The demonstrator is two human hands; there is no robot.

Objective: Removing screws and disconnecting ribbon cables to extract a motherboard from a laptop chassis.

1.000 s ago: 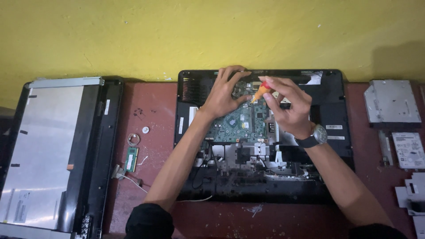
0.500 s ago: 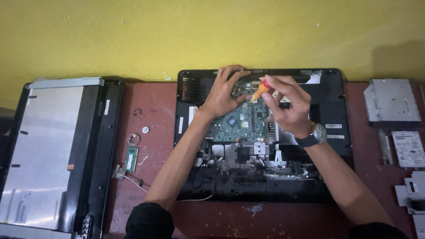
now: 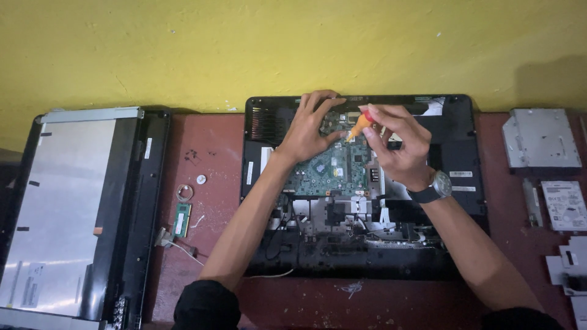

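An opened black laptop base (image 3: 465, 153) lies on the reddish table, its green circuit board (image 3: 327, 168) bare in the middle. My left hand (image 3: 309, 128) rests flat on the board's upper part, fingers spread toward the far edge. My right hand (image 3: 397, 146), with a dark wristwatch, grips a small screwdriver (image 3: 361, 125) that has an orange and red handle. Its tip points down-left onto the board, close to my left fingertips.
A detached screen panel (image 3: 67, 208) in a black frame lies at the left. Between it and the laptop sit a green memory stick (image 3: 181, 220), a coin cell (image 3: 201, 179) and small screws (image 3: 192, 156). A silver optical drive (image 3: 541, 139) and a hard drive (image 3: 565, 205) lie at the right.
Both hands stay at the top of the board; the screwdriver handle has shifted only slightly in my right hand.
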